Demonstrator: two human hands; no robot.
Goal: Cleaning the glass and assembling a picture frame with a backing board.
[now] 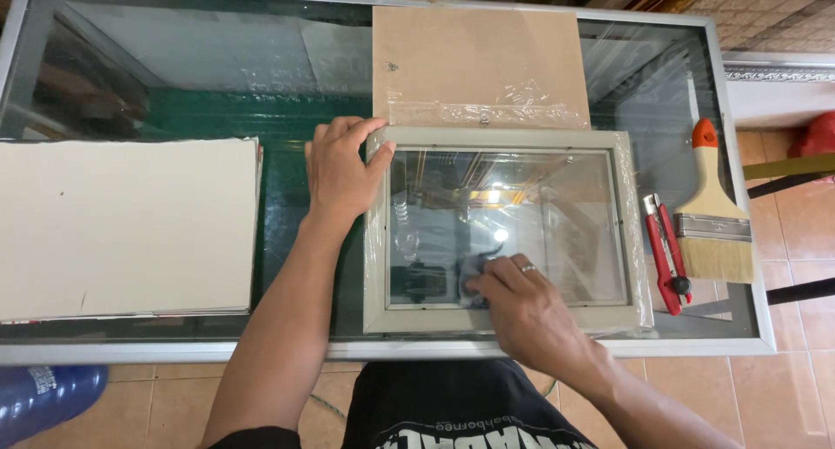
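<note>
My left hand (339,175) lies flat with fingers spread on the top left corner of the picture frame (504,231), gripping nothing. My right hand (522,305) is closed on a small dark cloth (474,279), pressed to the frame's glass near its bottom edge. The frame, grey and wrapped in clear film, lies at the centre of the glass worktop (287,214). At 9 o'clock from it lies a stack of white boards (126,227); at 12 o'clock, a brown board (478,53); at 3 o'clock, a red cutter (667,253) and, just beyond, a paintbrush (715,214).
</note>
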